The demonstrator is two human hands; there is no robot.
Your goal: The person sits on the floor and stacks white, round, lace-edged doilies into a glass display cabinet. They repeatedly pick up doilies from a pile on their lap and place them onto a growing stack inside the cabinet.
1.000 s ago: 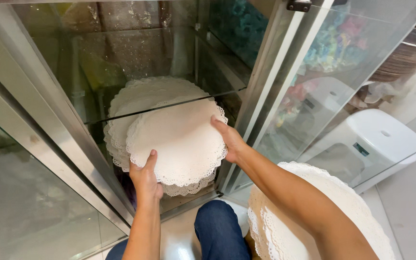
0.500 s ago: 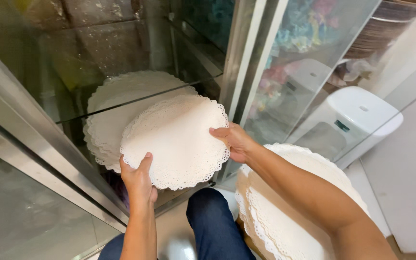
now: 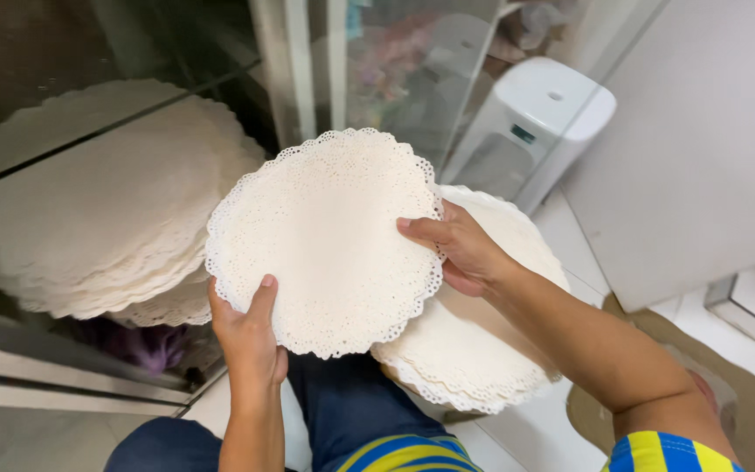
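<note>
Head view looks down past blue-trousered knees to a pale tiled floor (image 3: 517, 437), with a brown mat (image 3: 749, 411) at the right and a white wall panel (image 3: 709, 149) above it. On the left stands a glass display cabinet (image 3: 308, 79) with metal frame posts; behind its pane, on a glass shelf, lies a thick stack of doilies (image 3: 89, 218), round, cream-white paper with scalloped, lace-punched rims. Something purple sits dimly beneath that shelf, possibly a bag; the glass makes it hard to tell. A white plastic bin (image 3: 539, 122) with a rounded lid stands by the cabinet's right post.

Held up in the middle is a single round doily (image 3: 329, 236), flat, thin and tilted toward the camera. The left hand (image 3: 251, 341) pinches its lower edge, thumb on the face and fingers behind. The right hand (image 3: 460, 249) grips its right rim, fingers closed over the edge. Beneath the right forearm a second pile of doilies (image 3: 474, 350) rests near the lap, apart from the shelf stack.
</note>
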